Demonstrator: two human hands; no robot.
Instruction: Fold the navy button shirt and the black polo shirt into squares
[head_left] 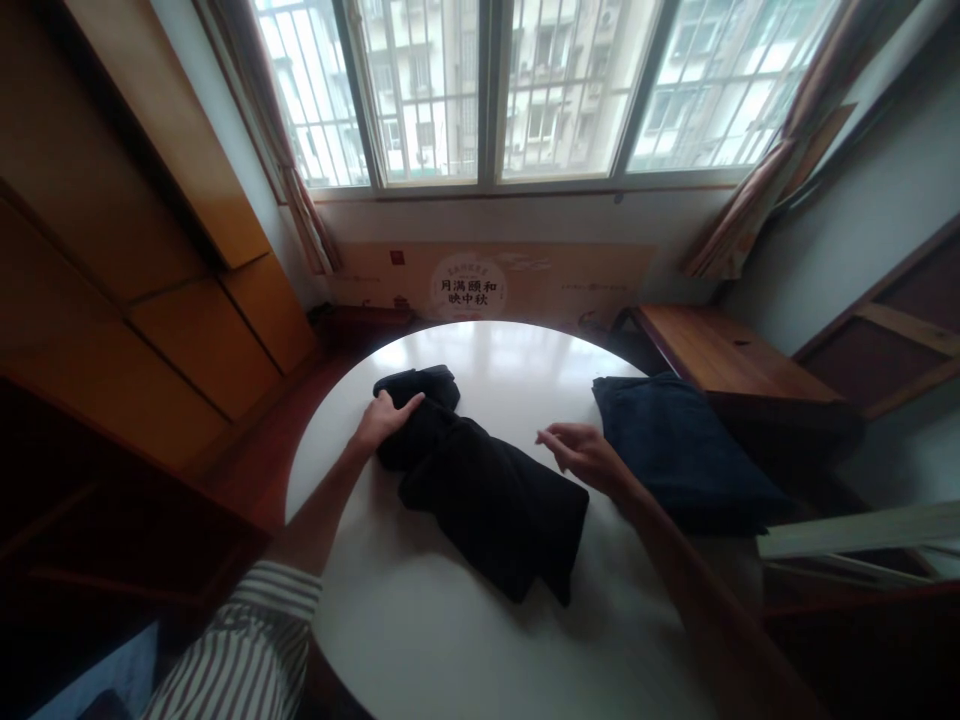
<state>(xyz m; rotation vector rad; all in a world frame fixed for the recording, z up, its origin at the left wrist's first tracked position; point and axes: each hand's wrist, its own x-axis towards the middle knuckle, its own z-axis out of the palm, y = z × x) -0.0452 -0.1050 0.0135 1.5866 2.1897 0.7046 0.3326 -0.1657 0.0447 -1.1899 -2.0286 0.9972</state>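
A dark, rumpled black garment (499,495) lies bunched across the white table, its narrower far end toward the upper left. Whether it is trousers or a top, I cannot tell. My left hand (386,418) grips that far end, thumb on top and the other fingers partly hidden by cloth. To the right of the garment, my right hand (581,455) hovers over the table with fingers loosely bent and apart, nothing visible in it. A folded dark blue garment (686,450), perhaps denim, rests on the table's right side, just beyond my right hand.
The round white table (420,640) has a curved edge. Behind it stand a low wooden bench (742,350) and a printed panel (540,270) beneath barred windows. Wooden cabinets (202,340) line the left. A pale rail (855,530) juts in at the right.
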